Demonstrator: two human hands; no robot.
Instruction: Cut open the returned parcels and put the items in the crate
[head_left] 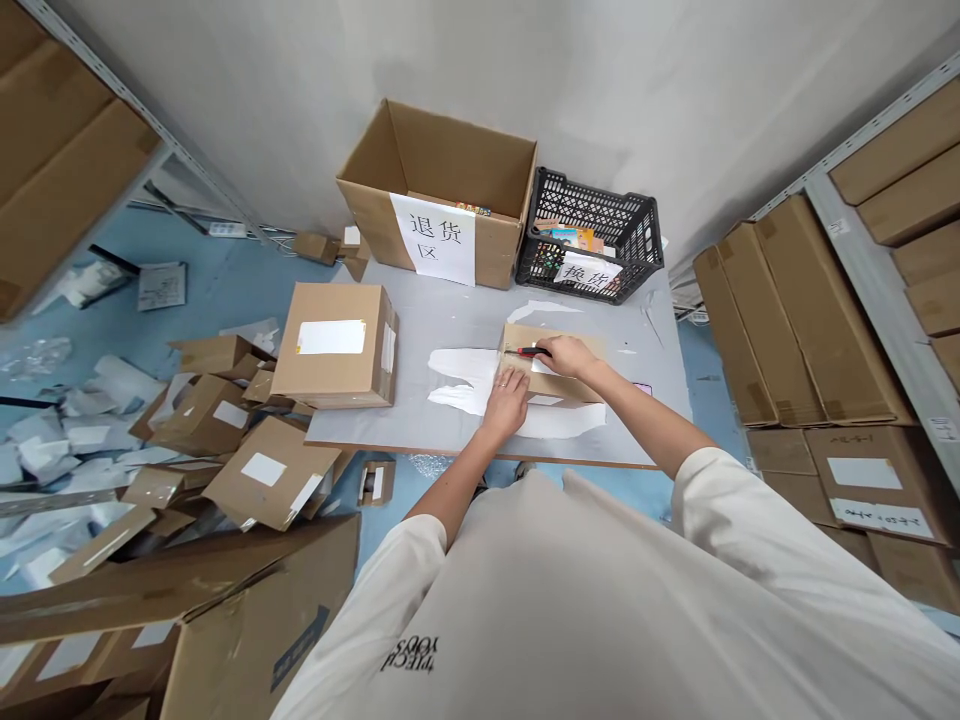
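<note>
A small cardboard box [519,334] lies on the grey-topped table [409,420], over torn white paper [454,362]. My right hand [566,356] is closed around a red and black utility knife [531,351], whose tip points left at the box's left end. Whether the blade is in the cardboard is too small to tell. Against the near left corner of that box rests my left hand [508,398], fingers laid along its surface, with a ring on one finger. A white label shows on the box, partly covered by my right hand.
A larger taped box [330,375] stands at the table's left. Behind are an open carton [367,215] with a paper sign and a black plastic crate [646,240] holding colourful packets. Discarded boxes [274,475] cover the floor at left; stacked cartons [795,310] line the right.
</note>
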